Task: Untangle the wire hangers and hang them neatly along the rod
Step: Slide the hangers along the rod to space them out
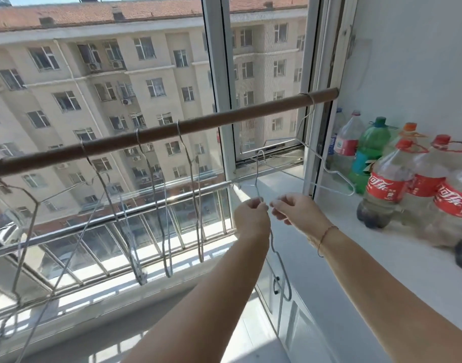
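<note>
Two bare forearms reach up from the bottom edge, the right one wearing a thin bracelet [326, 233]. They meet just below the rod [156, 138], where the left hand [251, 218] and the right hand [294, 209] each pinch the wire of a loose hanger [273, 247] — each grip is closed on it, fingertips nearly touching across a small gap. One end of this wire dangles below the hands in front of the white cabinet [303, 310], and its hook rises just above them, so it is not yet on the rod. Holding it at the neck with both hands looks like a way to work it free of a second hanger [329, 170], which hangs from the rod's right end and crosses close behind; whether the two are truly interlocked is hard to tell.

Along the rod to the left several hung hangers [156, 195] are already spaced apart, though the ones at far left overlap. Soft-drink bottles [387, 184] stand on the white surface [368, 244] to the right, well clear of the hands. The next move probably calls for lifting the hook over the bare stretch of rod.
</note>
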Demonstrator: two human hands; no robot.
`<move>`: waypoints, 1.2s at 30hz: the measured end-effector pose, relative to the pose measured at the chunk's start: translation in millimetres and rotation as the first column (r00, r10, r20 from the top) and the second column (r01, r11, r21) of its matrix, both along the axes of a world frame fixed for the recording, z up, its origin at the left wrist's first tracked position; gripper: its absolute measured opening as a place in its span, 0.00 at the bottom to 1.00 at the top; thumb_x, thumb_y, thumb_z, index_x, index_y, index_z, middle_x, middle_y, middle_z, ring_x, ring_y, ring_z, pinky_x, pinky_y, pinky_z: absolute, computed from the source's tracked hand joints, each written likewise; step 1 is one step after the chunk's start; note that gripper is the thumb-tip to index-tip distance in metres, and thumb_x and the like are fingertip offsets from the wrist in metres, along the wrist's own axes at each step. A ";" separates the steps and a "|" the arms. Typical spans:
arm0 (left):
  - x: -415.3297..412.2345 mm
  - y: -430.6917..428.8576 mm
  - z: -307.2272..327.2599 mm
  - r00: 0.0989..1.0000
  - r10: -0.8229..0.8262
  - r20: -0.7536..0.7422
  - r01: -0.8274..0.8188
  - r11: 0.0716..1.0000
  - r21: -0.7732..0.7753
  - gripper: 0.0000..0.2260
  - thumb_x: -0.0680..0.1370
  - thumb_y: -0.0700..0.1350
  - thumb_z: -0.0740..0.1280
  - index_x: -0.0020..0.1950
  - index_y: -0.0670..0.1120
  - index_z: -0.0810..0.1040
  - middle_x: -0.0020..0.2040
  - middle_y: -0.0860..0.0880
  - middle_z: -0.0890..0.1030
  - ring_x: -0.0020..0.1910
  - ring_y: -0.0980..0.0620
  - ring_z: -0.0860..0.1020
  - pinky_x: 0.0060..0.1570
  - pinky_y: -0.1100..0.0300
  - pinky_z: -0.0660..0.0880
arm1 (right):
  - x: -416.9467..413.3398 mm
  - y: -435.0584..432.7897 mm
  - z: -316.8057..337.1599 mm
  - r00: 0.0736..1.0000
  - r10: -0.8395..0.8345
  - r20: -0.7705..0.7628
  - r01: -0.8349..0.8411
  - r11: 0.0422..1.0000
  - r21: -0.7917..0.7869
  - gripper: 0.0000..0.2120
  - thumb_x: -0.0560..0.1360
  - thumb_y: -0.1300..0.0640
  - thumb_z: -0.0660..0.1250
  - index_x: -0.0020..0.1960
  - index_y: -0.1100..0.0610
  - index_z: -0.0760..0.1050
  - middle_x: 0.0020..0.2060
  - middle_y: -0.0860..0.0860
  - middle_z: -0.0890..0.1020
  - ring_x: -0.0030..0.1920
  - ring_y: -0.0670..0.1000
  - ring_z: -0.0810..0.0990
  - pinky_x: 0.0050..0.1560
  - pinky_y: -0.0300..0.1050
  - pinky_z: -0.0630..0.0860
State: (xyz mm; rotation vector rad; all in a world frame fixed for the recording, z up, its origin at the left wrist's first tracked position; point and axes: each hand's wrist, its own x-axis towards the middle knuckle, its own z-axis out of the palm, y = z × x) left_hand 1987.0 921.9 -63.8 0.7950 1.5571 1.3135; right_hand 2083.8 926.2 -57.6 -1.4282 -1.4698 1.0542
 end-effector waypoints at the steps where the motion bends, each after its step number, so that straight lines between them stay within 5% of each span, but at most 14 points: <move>1: 0.8 -5.3 -8.0 0.999 -0.018 -0.039 0.018 1.000 -0.002 0.11 0.75 0.36 0.64 0.55 0.40 0.80 0.41 0.46 0.80 0.30 0.56 0.72 0.30 0.65 0.68 | 3.7 0.3 -5.1 0.999 -0.037 0.012 0.037 0.999 0.017 0.07 0.76 0.60 0.63 0.48 0.61 0.78 0.38 0.53 0.79 0.36 0.46 0.76 0.37 0.35 0.71; 7: -9.4 -25.4 -39.9 0.951 -0.162 -0.264 0.169 0.986 0.003 0.11 0.76 0.36 0.62 0.54 0.43 0.81 0.47 0.47 0.82 0.38 0.55 0.76 0.30 0.73 0.69 | 20.8 -1.9 -35.3 0.971 -0.089 0.222 0.059 0.989 0.137 0.08 0.75 0.61 0.62 0.53 0.57 0.76 0.50 0.55 0.77 0.49 0.51 0.76 0.47 0.39 0.70; 14: -26.3 -32.1 -57.1 0.832 -0.292 -0.471 0.330 0.944 -0.002 0.14 0.76 0.38 0.61 0.42 0.56 0.81 0.48 0.52 0.84 0.50 0.51 0.80 0.56 0.52 0.75 | 46.3 -16.5 -53.4 0.840 -0.084 0.537 0.021 0.992 0.122 0.13 0.74 0.57 0.65 0.58 0.54 0.75 0.59 0.54 0.72 0.62 0.56 0.69 0.63 0.48 0.66; 17: -27.6 -29.2 -56.8 0.820 -0.291 -0.493 0.354 0.935 0.037 0.16 0.76 0.38 0.61 0.39 0.58 0.79 0.45 0.51 0.85 0.49 0.49 0.80 0.56 0.48 0.75 | 61.2 -23.4 -51.2 0.872 -0.017 0.489 -0.008 0.999 0.048 0.06 0.74 0.55 0.65 0.49 0.53 0.78 0.49 0.53 0.79 0.52 0.53 0.76 0.54 0.46 0.72; 20: -25.8 -28.4 -47.9 0.822 -0.273 -0.500 0.366 0.926 0.095 0.11 0.77 0.37 0.63 0.47 0.49 0.83 0.48 0.49 0.85 0.50 0.51 0.81 0.58 0.51 0.74 | 72.0 -33.5 -43.0 0.925 0.082 0.371 -0.079 0.997 -0.023 0.06 0.75 0.59 0.64 0.40 0.56 0.76 0.32 0.50 0.81 0.35 0.50 0.76 0.41 0.41 0.72; 25: -13.6 -34.2 -30.2 0.781 0.033 -0.624 0.158 0.956 0.248 0.12 0.75 0.47 0.68 0.58 0.47 0.78 0.56 0.49 0.78 0.58 0.51 0.73 0.60 0.56 0.69 | 73.6 -52.6 -27.9 0.973 0.090 0.211 -0.087 0.996 -0.022 0.06 0.77 0.63 0.60 0.44 0.59 0.75 0.28 0.50 0.79 0.27 0.45 0.72 0.28 0.32 0.69; 28: 4.8 -49.0 -6.0 0.889 -0.056 -0.455 0.202 0.939 0.279 0.11 0.75 0.49 0.68 0.54 0.46 0.80 0.47 0.52 0.81 0.46 0.57 0.78 0.47 0.62 0.74 | 67.1 -62.9 -18.5 0.992 0.028 0.120 -0.034 0.998 0.047 0.08 0.77 0.63 0.58 0.44 0.58 0.75 0.27 0.50 0.78 0.25 0.43 0.71 0.25 0.31 0.66; 31: 23.2 -58.3 19.2 0.926 -0.234 -0.296 0.322 0.899 0.296 0.10 0.76 0.48 0.67 0.52 0.45 0.83 0.44 0.50 0.84 0.42 0.57 0.80 0.47 0.61 0.77 | 58.2 -66.5 -4.8 0.999 -0.019 0.036 0.014 0.993 0.121 0.08 0.78 0.62 0.57 0.46 0.57 0.74 0.28 0.51 0.78 0.27 0.46 0.72 0.25 0.34 0.67; 36: 30.6 -49.3 54.2 0.966 -0.196 -0.167 0.246 0.891 0.382 0.05 0.74 0.42 0.68 0.47 0.44 0.84 0.36 0.51 0.83 0.34 0.61 0.78 0.44 0.61 0.76 | 43.7 -56.1 30.7 0.999 -0.017 -0.042 0.027 0.970 0.241 0.06 0.79 0.61 0.57 0.47 0.55 0.73 0.30 0.52 0.78 0.27 0.45 0.73 0.25 0.35 0.69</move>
